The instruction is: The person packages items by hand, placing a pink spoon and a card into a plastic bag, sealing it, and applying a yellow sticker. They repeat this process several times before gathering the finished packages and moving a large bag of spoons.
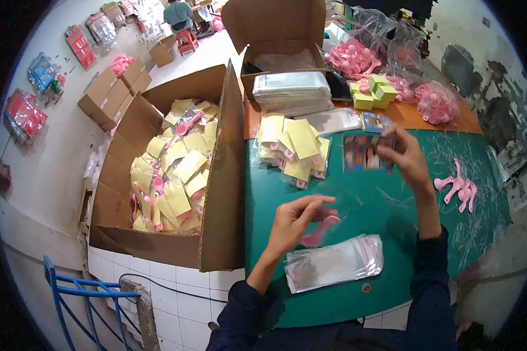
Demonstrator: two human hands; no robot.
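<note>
My right hand pinches a dark printed card by its right side, above the far part of the green table. Nearer to me, my left hand is closed with its fingers curled at a pink spoon; the grip itself is partly hidden. Just below that spoon lies a stack of clear plastic bags. Several loose pink spoons rest on the table at the right. Behind the held card lies a blue printed card stack. Filled packets with yellow cards are heaped left of it.
A large cardboard box full of similar packets stands left of the table. At the back are stacked clear bags, yellow-green boxes and bagged pink spoons. A blue metal frame stands lower left. Another person sits far off.
</note>
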